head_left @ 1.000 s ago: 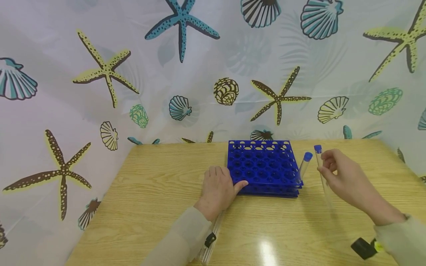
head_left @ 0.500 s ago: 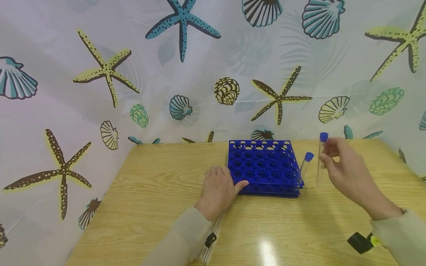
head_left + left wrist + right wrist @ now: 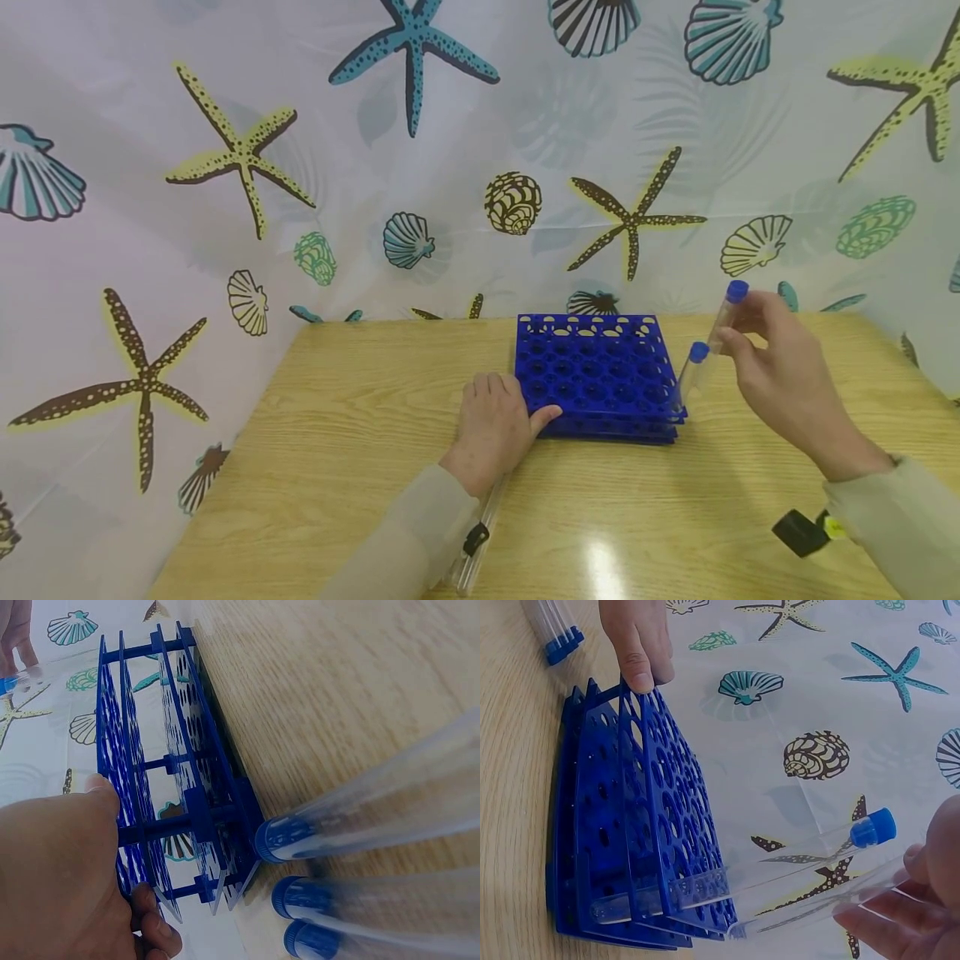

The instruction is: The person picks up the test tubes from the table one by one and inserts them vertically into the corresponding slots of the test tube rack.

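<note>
A blue test tube rack [image 3: 592, 371] stands on the wooden table. My left hand [image 3: 491, 421] grips its left end, thumb on the top front edge and fingers at the side. In its front right corner leans a clear test tube [image 3: 780, 870] with a blue cap. My right hand [image 3: 783, 371] pinches another blue-capped test tube [image 3: 727, 317] near its cap, raised above the rack's right side. In the right wrist view the held tube's rounded bottom is close by the rack's top plate, beside the standing tube.
Three more blue-capped tubes [image 3: 382, 802] lie on the table [image 3: 360, 417] beside the rack's left end, partly under my left forearm in the head view. Behind the table hangs a white curtain [image 3: 337, 167] printed with starfish and shells.
My right hand has lifted the test tube up and brought it left toward the rack's right corner, tilting its top to the right. The left hand and rack have stayed put.
</note>
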`<action>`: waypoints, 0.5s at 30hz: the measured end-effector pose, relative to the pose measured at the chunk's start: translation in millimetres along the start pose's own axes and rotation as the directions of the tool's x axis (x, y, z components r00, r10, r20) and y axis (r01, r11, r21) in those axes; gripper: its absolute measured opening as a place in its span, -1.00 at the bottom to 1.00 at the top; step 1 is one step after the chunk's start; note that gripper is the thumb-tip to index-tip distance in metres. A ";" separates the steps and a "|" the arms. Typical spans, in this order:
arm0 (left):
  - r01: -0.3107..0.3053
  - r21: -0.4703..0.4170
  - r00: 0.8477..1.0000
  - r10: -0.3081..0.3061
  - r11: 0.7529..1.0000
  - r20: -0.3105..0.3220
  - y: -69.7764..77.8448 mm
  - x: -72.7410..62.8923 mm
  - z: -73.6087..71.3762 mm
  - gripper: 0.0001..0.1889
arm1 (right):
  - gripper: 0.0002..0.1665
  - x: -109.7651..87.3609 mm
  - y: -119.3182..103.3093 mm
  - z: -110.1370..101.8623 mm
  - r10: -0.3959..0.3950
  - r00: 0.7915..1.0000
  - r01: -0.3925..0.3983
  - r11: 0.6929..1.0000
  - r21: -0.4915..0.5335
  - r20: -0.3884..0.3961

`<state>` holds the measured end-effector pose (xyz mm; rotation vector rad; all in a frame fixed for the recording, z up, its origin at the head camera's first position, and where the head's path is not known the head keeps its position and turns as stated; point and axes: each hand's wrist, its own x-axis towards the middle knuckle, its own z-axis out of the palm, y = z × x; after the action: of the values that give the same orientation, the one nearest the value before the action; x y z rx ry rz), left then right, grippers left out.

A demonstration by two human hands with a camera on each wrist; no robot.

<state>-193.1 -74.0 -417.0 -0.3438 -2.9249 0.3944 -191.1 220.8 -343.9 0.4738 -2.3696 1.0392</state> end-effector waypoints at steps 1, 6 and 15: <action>0.000 0.002 1.000 0.000 1.000 -0.002 -0.1 -0.1 0.1 -0.21 | -0.70 0.7 -0.1 1.0 -0.003 1.000 0.003 1.000 0.017 -0.003; -0.002 -0.002 1.000 0.002 1.000 0.001 -0.4 0.0 0.6 -0.21 | -0.73 3.2 -1.0 5.6 0.023 1.000 -0.023 0.998 0.057 0.006; 0.003 -0.031 1.000 -0.003 1.000 0.019 -0.8 1.3 1.6 -0.21 | -0.78 6.9 -2.7 11.9 0.049 0.998 -0.050 0.997 0.052 0.031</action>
<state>-194.8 -74.8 -418.2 -0.3415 -2.9523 0.3546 -199.0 209.3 -345.4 0.4553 -2.3961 1.1271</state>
